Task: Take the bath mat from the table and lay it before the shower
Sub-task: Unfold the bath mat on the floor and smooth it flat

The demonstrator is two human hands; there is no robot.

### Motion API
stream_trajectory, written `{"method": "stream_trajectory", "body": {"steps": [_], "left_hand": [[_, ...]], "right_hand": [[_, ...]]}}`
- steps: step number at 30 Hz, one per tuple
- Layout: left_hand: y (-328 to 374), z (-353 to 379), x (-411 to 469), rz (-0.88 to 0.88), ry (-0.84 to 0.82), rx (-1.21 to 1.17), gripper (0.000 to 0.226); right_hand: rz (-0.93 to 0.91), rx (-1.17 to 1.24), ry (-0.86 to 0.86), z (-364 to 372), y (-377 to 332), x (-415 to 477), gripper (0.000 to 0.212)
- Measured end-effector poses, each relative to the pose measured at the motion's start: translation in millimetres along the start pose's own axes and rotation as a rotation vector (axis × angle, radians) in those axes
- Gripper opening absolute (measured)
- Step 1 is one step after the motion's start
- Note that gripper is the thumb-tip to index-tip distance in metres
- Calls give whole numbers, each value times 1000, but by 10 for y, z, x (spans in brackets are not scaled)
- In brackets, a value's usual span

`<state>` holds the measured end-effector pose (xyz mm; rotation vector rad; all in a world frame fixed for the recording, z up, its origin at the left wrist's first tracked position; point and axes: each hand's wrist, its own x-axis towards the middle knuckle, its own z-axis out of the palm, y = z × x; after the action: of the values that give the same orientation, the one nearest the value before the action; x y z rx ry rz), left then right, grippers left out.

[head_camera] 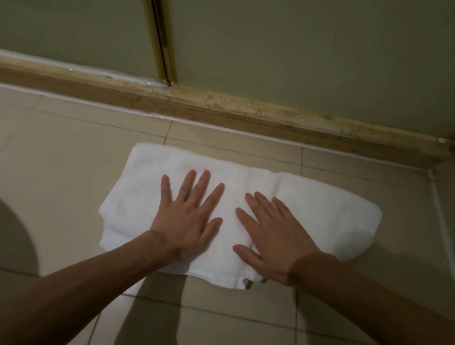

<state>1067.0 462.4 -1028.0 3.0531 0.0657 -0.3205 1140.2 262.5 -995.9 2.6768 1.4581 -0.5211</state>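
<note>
mat: the white bath mat (319,207) is off the table and down on the floor tiles (56,175). It sits just on the near side of the shower curb (259,114), roughly parallel to it, with a thin strip of bare tile between.
left hand: the left hand (186,219) is palm down on the mat, on the side away from the curb. Fingers are straight and fanned apart, gripping nothing.
right hand: the right hand (272,239) is just beside the left, also flat on the mat, fingers straight and a bit spread, no pinch.
fold: the mat looks doubled over, and you can see stacked edges along the side farthest from the curb.
step: I'd say this is the laying-down bit, with both palms pressing it flat.
next: probably either open the fold out away from the curb or just smooth it and lift off. If it gets opened, take an edge in the fingers and don't drag the whole thing out of line with the curb.
</note>
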Motion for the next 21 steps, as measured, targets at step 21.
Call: {"method": "stream_trajectory", "body": {"steps": [21], "left_hand": [[-298, -114, -344, 238, -174, 133, 85]], "right_hand": [[-97, -241, 57, -72, -193, -352, 71]]}}
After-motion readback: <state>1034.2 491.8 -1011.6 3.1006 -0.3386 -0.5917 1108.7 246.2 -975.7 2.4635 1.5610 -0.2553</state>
